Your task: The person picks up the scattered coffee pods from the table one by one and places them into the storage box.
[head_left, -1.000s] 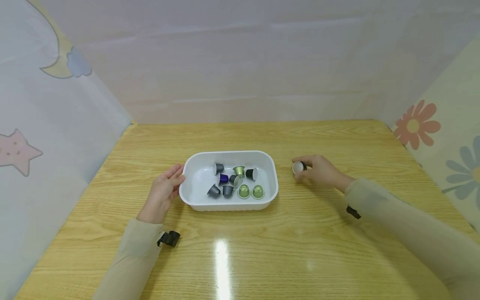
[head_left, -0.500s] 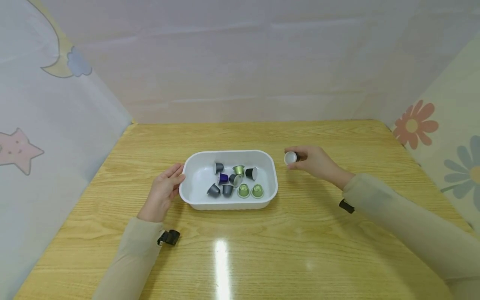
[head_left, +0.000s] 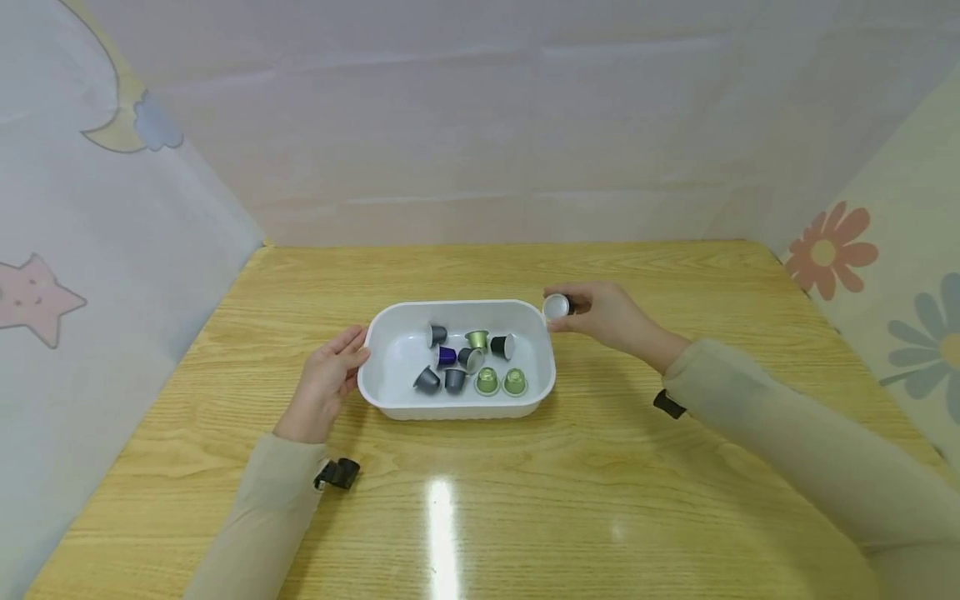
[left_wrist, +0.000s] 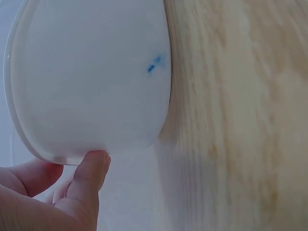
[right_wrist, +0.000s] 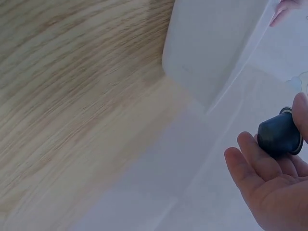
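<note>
Several coffee capsules in grey, black, purple and green lie in a white plastic tub [head_left: 390, 392], among them a purple capsule [head_left: 446, 357] and a green capsule [head_left: 514, 382]. At the tub's left end my left hand [head_left: 322, 387] holds the rim, thumb at the edge and fingers against the outer wall; the left wrist view shows these fingers [left_wrist: 86, 173] close up. My right hand [head_left: 611, 315] pinches a dark coffee capsule [right_wrist: 279, 134], its pale lid [head_left: 556, 307] facing the head camera. That capsule overlaps the tub's right rim in the head view.
The tub stands on a wooden table [head_left: 525, 500] before a pale cloth backdrop [head_left: 495, 142]. A black wrist device [head_left: 337, 473] hangs from the left sleeve, another black device [head_left: 669, 404] from the right. A small blue mark [left_wrist: 154, 63] shows on the tub's outer wall.
My right hand has carried the dark capsule leftward and away from me, from the table right of the tub to its right rim. The left hand and tub have stayed put.
</note>
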`<state>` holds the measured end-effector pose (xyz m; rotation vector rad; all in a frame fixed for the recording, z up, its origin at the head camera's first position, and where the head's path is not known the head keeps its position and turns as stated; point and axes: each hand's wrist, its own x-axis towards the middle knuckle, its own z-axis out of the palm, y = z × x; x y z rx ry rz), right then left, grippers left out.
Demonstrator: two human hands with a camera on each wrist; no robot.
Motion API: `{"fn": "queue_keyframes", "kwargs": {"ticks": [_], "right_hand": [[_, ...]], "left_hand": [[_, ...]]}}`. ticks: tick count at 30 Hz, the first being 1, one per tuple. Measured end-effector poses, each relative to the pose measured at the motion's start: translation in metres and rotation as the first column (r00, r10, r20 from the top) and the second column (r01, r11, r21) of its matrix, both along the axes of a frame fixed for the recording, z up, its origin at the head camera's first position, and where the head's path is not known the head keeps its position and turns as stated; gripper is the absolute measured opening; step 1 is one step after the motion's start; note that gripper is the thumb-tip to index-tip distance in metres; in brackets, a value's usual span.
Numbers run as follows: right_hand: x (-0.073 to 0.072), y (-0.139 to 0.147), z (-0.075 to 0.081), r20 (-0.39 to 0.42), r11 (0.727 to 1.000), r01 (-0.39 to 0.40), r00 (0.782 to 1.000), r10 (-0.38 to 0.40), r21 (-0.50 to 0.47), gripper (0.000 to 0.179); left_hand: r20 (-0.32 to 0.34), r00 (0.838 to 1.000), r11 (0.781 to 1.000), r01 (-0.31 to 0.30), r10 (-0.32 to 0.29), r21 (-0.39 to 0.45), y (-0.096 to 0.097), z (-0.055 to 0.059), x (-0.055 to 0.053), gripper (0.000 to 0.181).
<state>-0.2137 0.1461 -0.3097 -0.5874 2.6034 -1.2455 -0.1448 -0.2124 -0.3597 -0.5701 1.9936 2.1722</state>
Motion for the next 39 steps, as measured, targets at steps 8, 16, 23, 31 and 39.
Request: {"fn": "queue_keyframes", "kwargs": {"ticks": [8, 16, 23, 31, 39], "right_hand": [[-0.002, -0.022, 0.001, 0.029, 0.999, -0.029, 0.999, 0.030, -0.041, 0.055], [0.003, -0.043, 0.005, 0.038, 0.995, -0.046, 0.998, 0.050, -0.091, 0.055], [0.006, -0.061, 0.007, 0.075, 0.990, -0.025, 0.997, 0.036, -0.141, 0.055], [0.009, -0.081, 0.001, 0.110, 0.990, -0.030, 0.993, 0.046, -0.140, 0.054], [0.017, -0.099, -0.002, 0.098, 0.993, -0.050, 0.993, 0.060, -0.102, 0.050]], "left_hand": [[0.031, 0.999, 1.000, -0.006, 0.006, 0.016, 0.000, 0.000, -0.001, 0.055], [0.021, 1.000, 1.000, -0.002, 0.002, 0.024, 0.001, 0.001, 0.002, 0.056], [0.022, 1.000, 0.999, -0.010, 0.009, 0.033, 0.003, 0.003, 0.001, 0.056], [0.023, 1.000, 0.999, -0.005, 0.004, 0.038, 0.005, 0.003, 0.001, 0.056], [0.025, 1.000, 0.999, -0.001, 0.000, 0.033, 0.008, 0.002, 0.001, 0.056]]}}
